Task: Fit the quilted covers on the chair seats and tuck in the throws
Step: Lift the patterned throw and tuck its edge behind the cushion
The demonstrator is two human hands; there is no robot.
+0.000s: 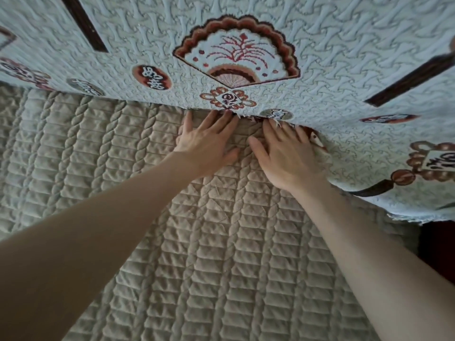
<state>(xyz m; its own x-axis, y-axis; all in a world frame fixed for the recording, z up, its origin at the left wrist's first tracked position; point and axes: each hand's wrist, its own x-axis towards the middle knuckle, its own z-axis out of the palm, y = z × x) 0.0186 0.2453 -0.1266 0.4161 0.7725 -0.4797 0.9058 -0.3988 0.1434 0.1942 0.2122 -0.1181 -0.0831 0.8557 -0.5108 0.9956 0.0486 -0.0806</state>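
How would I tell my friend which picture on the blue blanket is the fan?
Look at the pale blue throw hanging above the beige quilted cover. Just above the left hand and right hand, past a small knot, sits the fan. It is the biggest picture, with a scalloped brown-red rim, unlike the little ovals beside it.

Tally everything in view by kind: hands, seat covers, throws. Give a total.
Bare hands: 2 (left hand, right hand)
Quilted covers: 1 (beige quilted seat cover)
Throws: 1 (pale blue patterned throw with a red fan motif)
Total: 4
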